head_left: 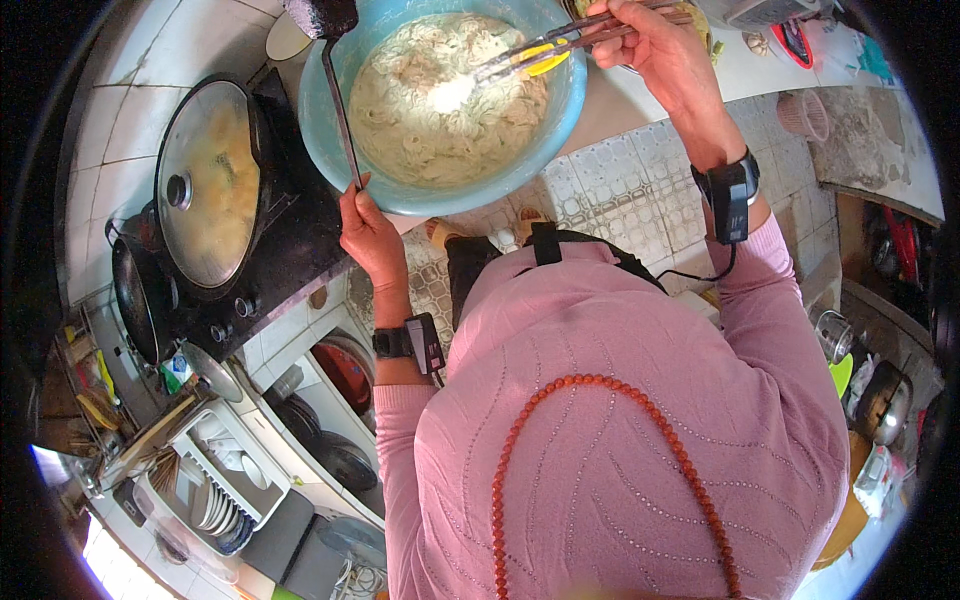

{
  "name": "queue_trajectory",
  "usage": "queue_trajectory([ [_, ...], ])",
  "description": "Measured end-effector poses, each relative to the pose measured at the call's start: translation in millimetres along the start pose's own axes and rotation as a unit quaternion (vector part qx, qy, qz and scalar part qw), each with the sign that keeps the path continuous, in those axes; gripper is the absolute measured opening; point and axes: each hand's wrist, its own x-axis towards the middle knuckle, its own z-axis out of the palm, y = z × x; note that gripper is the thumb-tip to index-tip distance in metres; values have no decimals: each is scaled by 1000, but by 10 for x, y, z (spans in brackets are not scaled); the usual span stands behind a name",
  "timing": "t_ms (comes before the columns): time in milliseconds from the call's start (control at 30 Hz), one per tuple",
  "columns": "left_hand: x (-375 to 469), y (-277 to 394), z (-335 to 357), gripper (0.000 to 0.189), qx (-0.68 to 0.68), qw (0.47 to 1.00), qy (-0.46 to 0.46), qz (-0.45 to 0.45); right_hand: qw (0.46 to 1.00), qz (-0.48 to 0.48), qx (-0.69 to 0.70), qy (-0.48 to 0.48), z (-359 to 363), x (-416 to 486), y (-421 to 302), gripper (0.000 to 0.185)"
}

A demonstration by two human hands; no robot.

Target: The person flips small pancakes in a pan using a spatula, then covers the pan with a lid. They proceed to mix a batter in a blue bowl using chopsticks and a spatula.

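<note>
A large light-blue plastic basin (564, 135) holds a pale, wet, lumpy batter-like mixture (450, 127). My right hand (651, 46), at the basin's upper right, holds long dark chopsticks (559, 34) whose tips are over the mixture. Beside the chopsticks shows a yellow thing (546, 60), which I cannot identify. My left hand (371, 240) is at the basin's lower-left rim, its fingers pinching the end of a thin dark metal handle (339, 112). This handle leads up to a dark, wide head coated with pale residue (322, 15), above the basin's upper-left edge.
Left of the basin, a black stove (300, 217) bears a pan under a fogged glass lid (206, 187). A black pan (139, 300) stands beside it. Lower left is a white dish rack (255, 450) with plates. Garlic (756, 43) lies on the counter at the upper right.
</note>
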Motion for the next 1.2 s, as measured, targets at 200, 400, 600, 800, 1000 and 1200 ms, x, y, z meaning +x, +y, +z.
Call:
queue_trajectory([
  [200, 4, 6, -11, 25, 15, 1000, -1, 16, 967, -4, -238, -89, 266, -101, 51, 24],
  [400, 5, 4, -1, 25, 13, 1000, 1, 7, 921, -25, -360, -150, 656, -261, 283, 19],
  [600, 2, 6, -6, 26, 15, 1000, 0, 7, 911, -92, -373, -150, 667, -283, 91, 22],
  [800, 11, 2, -5, 26, 20, 1000, 0, -2, 931, -80, -337, -114, 583, -262, 163, 23],
  [1000, 19, -5, -23, 26, 22, 999, -16, -25, 907, -69, -382, -160, 567, -287, 310, 19],
  [1200, 2, -2, -23, 25, 28, 999, -11, -9, 929, -100, -324, -146, 416, -291, 65, 21],
])
